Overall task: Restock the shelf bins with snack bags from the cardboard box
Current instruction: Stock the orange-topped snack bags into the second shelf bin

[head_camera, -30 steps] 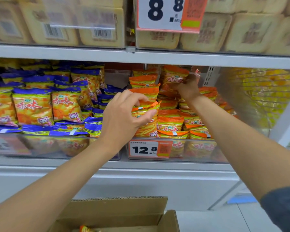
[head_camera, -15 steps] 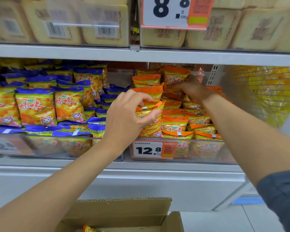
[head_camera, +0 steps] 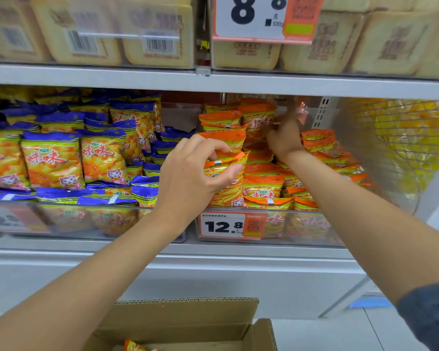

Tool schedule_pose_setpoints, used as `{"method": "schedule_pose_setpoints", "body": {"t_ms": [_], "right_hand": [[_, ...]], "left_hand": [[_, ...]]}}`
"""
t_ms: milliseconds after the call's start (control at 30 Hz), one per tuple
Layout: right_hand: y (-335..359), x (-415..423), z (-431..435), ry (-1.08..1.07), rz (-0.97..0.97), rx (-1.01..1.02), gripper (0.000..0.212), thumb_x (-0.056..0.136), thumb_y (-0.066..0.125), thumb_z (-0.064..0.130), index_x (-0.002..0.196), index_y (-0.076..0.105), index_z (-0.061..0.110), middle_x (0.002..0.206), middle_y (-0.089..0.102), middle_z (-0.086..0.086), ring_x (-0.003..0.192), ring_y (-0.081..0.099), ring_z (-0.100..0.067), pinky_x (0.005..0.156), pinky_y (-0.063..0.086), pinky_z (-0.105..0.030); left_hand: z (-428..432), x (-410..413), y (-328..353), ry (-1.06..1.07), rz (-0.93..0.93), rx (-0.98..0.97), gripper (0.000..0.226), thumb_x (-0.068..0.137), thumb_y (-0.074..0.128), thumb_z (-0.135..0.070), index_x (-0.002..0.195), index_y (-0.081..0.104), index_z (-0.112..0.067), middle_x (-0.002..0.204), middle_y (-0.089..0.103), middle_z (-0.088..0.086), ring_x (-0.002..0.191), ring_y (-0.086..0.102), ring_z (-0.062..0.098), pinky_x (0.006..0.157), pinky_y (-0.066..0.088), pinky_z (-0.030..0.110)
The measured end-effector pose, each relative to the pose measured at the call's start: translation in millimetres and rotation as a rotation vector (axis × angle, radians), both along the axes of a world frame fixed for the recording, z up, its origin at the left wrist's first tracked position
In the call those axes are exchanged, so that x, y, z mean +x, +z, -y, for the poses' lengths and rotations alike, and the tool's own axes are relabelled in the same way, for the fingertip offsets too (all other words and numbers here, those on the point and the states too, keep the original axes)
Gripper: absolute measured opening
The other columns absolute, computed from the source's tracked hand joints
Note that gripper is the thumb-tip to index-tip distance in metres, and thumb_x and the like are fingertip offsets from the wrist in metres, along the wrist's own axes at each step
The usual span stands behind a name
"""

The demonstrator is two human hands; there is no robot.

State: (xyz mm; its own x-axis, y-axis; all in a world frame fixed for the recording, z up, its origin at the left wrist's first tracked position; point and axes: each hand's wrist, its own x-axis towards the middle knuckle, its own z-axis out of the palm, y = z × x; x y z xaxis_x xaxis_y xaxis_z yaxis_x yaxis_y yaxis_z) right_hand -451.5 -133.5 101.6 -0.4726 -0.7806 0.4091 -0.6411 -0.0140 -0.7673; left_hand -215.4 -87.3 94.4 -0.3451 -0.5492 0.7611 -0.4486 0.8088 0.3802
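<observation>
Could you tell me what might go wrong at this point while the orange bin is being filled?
1. The orange bags are heaped above the clear bin front; the right hand, deep at the back, might knock some over it.
2. The left hand grips the held bag round its top; squeezing harder could crush the snacks.

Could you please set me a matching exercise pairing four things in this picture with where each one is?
1 left hand
2 right hand
3 cardboard box
4 purple-topped snack bags

A in the left bin
B below the shelf
C gripping a front orange-topped bag
D far back in the right bin

Pairs: 1-C, 2-D, 3-B, 4-A
</observation>
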Motion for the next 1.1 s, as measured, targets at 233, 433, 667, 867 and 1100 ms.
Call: {"method": "schedule_pose_setpoints", "body": {"t_ms": [233, 433, 667, 867, 1100], "right_hand": [[-11.0, -0.6, 4.6, -0.117, -0.119, -0.137, 0.032, 0.092, 0.057, 0.005, 0.123, 0.056, 0.008, 0.127, 0.054, -0.016, 0.114, 0.053, -0.029, 0.096, 0.044, -0.034], [-8.4, -0.6, -2.3, -0.036, -0.13, 0.009, 0.049, 0.091, 0.061, 0.013, 0.138, 0.047, 0.015, 0.14, 0.046, -0.009, 0.109, 0.051, -0.017, 0.086, 0.035, -0.014], [-3.8, -2.9, -11.4, -0.054, -0.002, 0.041, 0.074, 0.087, 0.066, 0.004, 0.149, 0.034, 0.029, 0.15, 0.037, -0.007, 0.125, 0.047, -0.019, 0.072, 0.038, -0.001], [3.1, 6.5, -60.7, -0.022, 0.032, 0.035, 0.061, 0.081, 0.064, 0.002, 0.136, 0.049, 0.023, 0.137, 0.05, -0.006, 0.099, 0.063, -0.024, 0.061, 0.048, -0.01], [-3.2, 97.7, -167.7, -0.024, 0.007, -0.072, 0.019, 0.077, 0.062, 0.005, 0.09, 0.06, 0.019, 0.083, 0.055, -0.001, 0.069, 0.047, -0.011, 0.065, 0.041, -0.026]], "left_hand": [[-0.1, 0.5, -0.5, -0.002, 0.002, -0.001, 0.04, 0.084, 0.054, -0.057, 0.102, 0.067, -0.024, 0.088, 0.05, -0.015, 0.086, 0.047, 0.006, 0.07, 0.041, 0.026], [0.9, 0.7, -1.1, -0.005, 0.005, 0.005, 0.041, 0.084, 0.053, -0.059, 0.103, 0.068, -0.025, 0.087, 0.05, -0.014, 0.086, 0.048, 0.007, 0.07, 0.042, 0.027], [-3.0, 4.0, 3.9, -0.055, 0.005, 0.074, 0.043, 0.081, 0.047, -0.054, 0.103, 0.067, -0.025, 0.087, 0.052, -0.011, 0.086, 0.048, 0.006, 0.071, 0.039, 0.025], [-6.2, 10.9, 5.7, 0.002, 0.005, 0.11, 0.044, 0.078, 0.059, -0.052, 0.113, 0.062, -0.024, 0.103, 0.05, -0.01, 0.095, 0.048, 0.006, 0.075, 0.045, 0.027], [-49.9, 43.3, 7.5, 0.074, -0.115, 0.317, 0.047, 0.076, 0.072, -0.054, 0.109, 0.056, -0.024, 0.102, 0.05, -0.006, 0.096, 0.046, 0.012, 0.078, 0.042, 0.025]]}}
